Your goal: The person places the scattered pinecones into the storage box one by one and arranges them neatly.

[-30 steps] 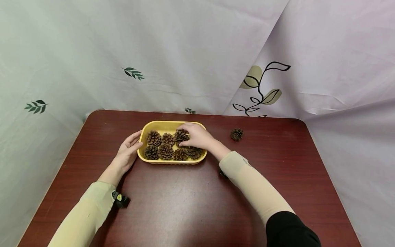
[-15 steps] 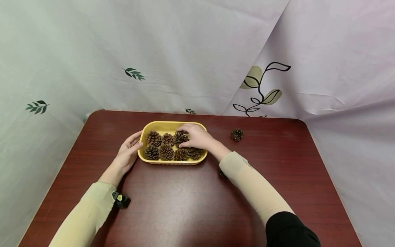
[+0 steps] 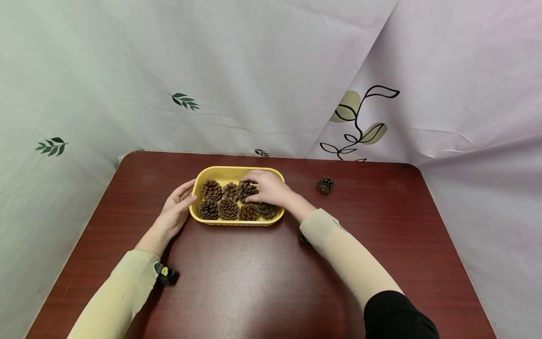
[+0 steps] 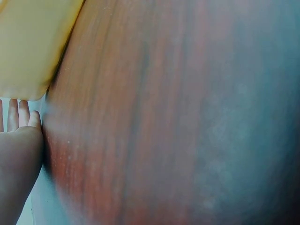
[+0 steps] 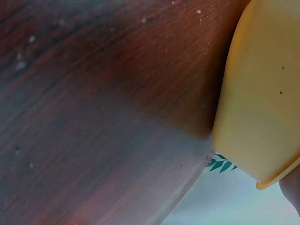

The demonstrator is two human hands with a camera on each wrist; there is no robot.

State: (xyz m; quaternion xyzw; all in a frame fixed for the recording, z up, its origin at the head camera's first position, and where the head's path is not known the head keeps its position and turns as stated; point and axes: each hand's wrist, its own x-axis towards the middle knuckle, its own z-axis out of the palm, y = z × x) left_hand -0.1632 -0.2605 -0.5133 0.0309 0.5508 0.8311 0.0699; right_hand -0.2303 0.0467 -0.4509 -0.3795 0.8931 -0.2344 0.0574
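Note:
A yellow oval tray (image 3: 237, 223) stands near the far edge of the table with several brown pinecones in two rows. My right hand (image 3: 271, 187) reaches over its right end, thumb and fingers around a pinecone (image 3: 247, 190) in the back row; its palm hides part of the tray. Against the tray's left end rests my left hand (image 3: 175, 207), thumb at the rim and the other fingers along the outer wall. Those fingers look straight in the left wrist view, just below the tray's wall (image 4: 35, 51). The right wrist view shows mostly the tray's outer side (image 5: 262, 93).
One loose pinecone (image 3: 325, 185) lies on the table to the right of the tray. The dark red wooden table (image 3: 237, 278) has rounded far corners. Behind it hangs a pale cloth (image 3: 254, 80) with leaf prints.
The pinecone under my right hand has shifted very slightly to the left with the fingers. My left hand and the tray have stayed almost still.

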